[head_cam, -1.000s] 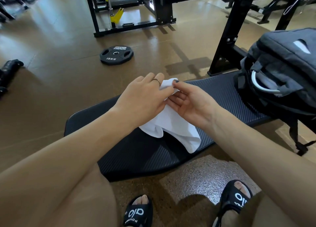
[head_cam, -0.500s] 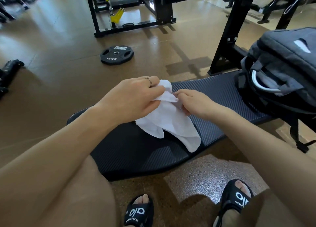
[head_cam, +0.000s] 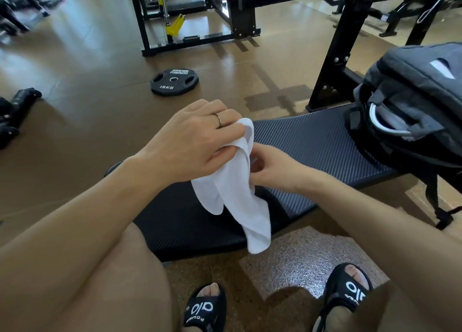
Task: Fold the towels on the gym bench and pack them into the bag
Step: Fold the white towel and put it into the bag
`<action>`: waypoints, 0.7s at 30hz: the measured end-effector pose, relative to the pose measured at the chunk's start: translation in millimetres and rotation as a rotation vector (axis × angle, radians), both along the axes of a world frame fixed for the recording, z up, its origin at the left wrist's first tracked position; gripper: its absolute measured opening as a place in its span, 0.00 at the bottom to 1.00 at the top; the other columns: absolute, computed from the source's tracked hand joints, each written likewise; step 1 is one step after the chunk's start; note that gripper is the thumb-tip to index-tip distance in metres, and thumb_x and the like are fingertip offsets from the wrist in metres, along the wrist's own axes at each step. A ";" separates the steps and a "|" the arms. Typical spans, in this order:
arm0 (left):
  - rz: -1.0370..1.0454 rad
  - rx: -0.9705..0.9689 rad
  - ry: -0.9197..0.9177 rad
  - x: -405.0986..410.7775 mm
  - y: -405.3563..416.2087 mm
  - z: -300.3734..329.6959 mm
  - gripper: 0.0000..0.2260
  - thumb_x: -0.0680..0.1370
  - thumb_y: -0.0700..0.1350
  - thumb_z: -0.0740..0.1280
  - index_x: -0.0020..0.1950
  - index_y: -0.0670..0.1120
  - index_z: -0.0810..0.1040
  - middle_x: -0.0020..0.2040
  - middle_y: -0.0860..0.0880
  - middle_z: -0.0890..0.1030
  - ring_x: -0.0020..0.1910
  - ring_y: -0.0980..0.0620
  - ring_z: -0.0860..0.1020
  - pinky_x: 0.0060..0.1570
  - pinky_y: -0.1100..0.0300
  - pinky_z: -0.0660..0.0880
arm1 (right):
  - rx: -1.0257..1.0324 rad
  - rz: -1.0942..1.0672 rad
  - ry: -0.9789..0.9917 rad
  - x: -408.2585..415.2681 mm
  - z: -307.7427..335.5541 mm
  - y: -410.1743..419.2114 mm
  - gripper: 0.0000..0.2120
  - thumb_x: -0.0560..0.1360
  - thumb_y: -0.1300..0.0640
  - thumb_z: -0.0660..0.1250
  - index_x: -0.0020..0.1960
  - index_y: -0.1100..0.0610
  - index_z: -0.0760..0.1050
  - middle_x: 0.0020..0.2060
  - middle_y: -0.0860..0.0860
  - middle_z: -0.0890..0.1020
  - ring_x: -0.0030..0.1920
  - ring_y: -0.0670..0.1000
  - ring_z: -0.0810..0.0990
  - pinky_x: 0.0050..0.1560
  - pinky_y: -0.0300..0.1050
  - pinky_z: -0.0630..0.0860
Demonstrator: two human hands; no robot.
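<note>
A small white towel (head_cam: 237,196) hangs crumpled above the dark ribbed gym bench (head_cam: 307,144), its lower end drooping past the bench's near edge. My left hand (head_cam: 195,144), a ring on one finger, grips the towel's top from above. My right hand (head_cam: 277,169) sits just to the right of the towel with its fingers curled into the cloth; the fingertips are hidden behind it. A grey backpack (head_cam: 420,101) stands on the bench's right end, its top open with a white-rimmed item inside.
A black 15 kg weight plate (head_cam: 174,82) lies on the brown floor beyond the bench. A black rack upright (head_cam: 335,56) rises behind the bench's right part. My feet in black slides (head_cam: 348,294) rest on the speckled floor below. Dark equipment (head_cam: 15,111) lies at far left.
Both hands have lifted the towel off the bench and it now hangs longer, reaching past the near edge. My right hand has dropped lower along the towel's right side.
</note>
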State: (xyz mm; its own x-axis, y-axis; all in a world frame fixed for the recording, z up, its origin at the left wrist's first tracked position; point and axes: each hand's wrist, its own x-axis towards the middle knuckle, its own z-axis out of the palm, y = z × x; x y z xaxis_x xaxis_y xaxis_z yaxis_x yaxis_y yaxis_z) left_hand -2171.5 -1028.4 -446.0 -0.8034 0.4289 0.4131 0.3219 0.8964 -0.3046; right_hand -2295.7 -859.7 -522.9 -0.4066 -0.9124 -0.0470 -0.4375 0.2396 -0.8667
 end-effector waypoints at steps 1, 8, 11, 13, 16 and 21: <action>0.005 -0.030 0.016 0.7 -0.3 0.4 0.06 0.79 0.41 0.62 0.47 0.41 0.77 0.50 0.45 0.81 0.47 0.41 0.75 0.47 0.47 0.71 | -0.014 -0.033 0.050 4.2 -0.2 -0.9 0.05 0.75 0.54 0.72 0.47 0.46 0.78 0.42 0.43 0.83 0.43 0.43 0.82 0.47 0.45 0.80; 0.046 -0.021 -0.015 8.4 -19.8 15.3 0.07 0.80 0.38 0.59 0.45 0.39 0.75 0.49 0.41 0.78 0.40 0.41 0.74 0.39 0.51 0.73 | -0.127 -0.451 0.366 -8.7 8.0 0.7 0.10 0.76 0.61 0.60 0.36 0.58 0.66 0.30 0.51 0.72 0.31 0.50 0.67 0.32 0.48 0.61; 0.133 -0.039 -0.004 14.5 -33.4 32.1 0.09 0.81 0.41 0.59 0.47 0.38 0.75 0.50 0.40 0.77 0.36 0.40 0.74 0.32 0.48 0.74 | -0.121 -0.574 0.489 -29.6 16.0 8.0 0.10 0.73 0.63 0.59 0.34 0.55 0.64 0.31 0.51 0.69 0.33 0.52 0.66 0.31 0.48 0.59; 0.164 -0.063 0.003 16.2 -40.1 41.7 0.08 0.81 0.41 0.59 0.48 0.39 0.75 0.49 0.41 0.76 0.34 0.40 0.73 0.30 0.47 0.75 | -0.087 -0.618 0.520 -38.5 18.5 13.5 0.07 0.72 0.63 0.58 0.35 0.56 0.66 0.33 0.53 0.71 0.35 0.55 0.68 0.33 0.50 0.62; 0.212 -0.119 -0.085 17.3 -47.4 47.8 0.06 0.80 0.41 0.61 0.49 0.40 0.76 0.46 0.42 0.76 0.33 0.40 0.75 0.29 0.50 0.74 | 0.021 -0.638 0.395 -42.2 24.5 24.8 0.05 0.72 0.62 0.60 0.41 0.59 0.74 0.35 0.56 0.77 0.37 0.57 0.76 0.35 0.50 0.72; 0.306 -0.245 -0.211 26.5 -58.9 46.8 0.09 0.83 0.49 0.59 0.54 0.46 0.76 0.44 0.47 0.76 0.39 0.42 0.80 0.31 0.57 0.64 | 0.057 -0.495 -0.046 -46.4 73.1 35.4 0.04 0.75 0.67 0.65 0.49 0.61 0.73 0.36 0.57 0.80 0.29 0.51 0.79 0.27 0.41 0.76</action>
State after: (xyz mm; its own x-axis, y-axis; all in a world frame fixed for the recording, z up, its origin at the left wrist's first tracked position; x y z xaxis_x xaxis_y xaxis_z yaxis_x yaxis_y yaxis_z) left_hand -2145.0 -1087.2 -399.2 -0.9644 0.2229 0.1420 0.1310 0.8698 -0.4757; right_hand -2342.1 -824.3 -449.9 -0.7865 -0.6059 -0.1196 -0.2207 0.4566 -0.8618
